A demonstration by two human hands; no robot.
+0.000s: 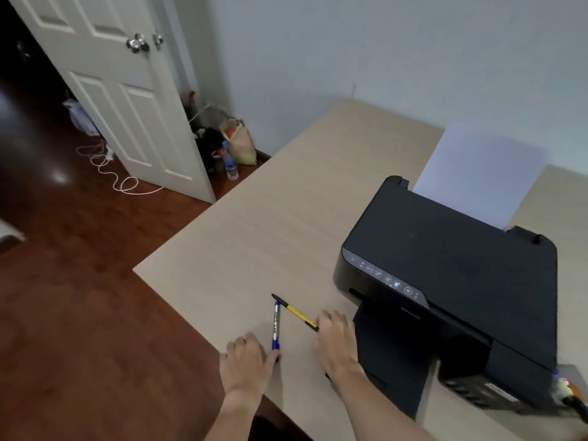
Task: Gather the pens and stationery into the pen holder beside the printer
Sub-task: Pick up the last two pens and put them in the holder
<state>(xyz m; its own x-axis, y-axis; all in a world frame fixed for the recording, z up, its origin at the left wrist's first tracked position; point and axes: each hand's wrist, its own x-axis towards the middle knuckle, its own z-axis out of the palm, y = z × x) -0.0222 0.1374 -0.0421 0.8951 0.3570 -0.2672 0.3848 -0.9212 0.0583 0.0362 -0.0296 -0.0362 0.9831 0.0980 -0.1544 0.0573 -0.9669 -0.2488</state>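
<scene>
Two pens lie on the pale wooden table (254, 218), in front of the black printer (451, 275). The blue and silver pen (276, 326) points away from me, and my left hand (246, 361) pinches its near end between thumb and forefinger. The yellow and black pen (296, 311) lies slanted, its far tip almost meeting the blue pen's tip. My right hand (335, 340) curls over its near end, hiding it. At the right frame edge, beside the printer, a cluster of stationery (568, 391) pokes up; whatever holds it is mostly cut off.
A white sheet of paper (480, 173) stands in the printer's rear feed, and its black output tray (391, 354) sticks out towards me beside my right arm. The table's left edge drops to a dark wooden floor. A white door (111, 90), a bag and a water bottle (230, 162) are beyond.
</scene>
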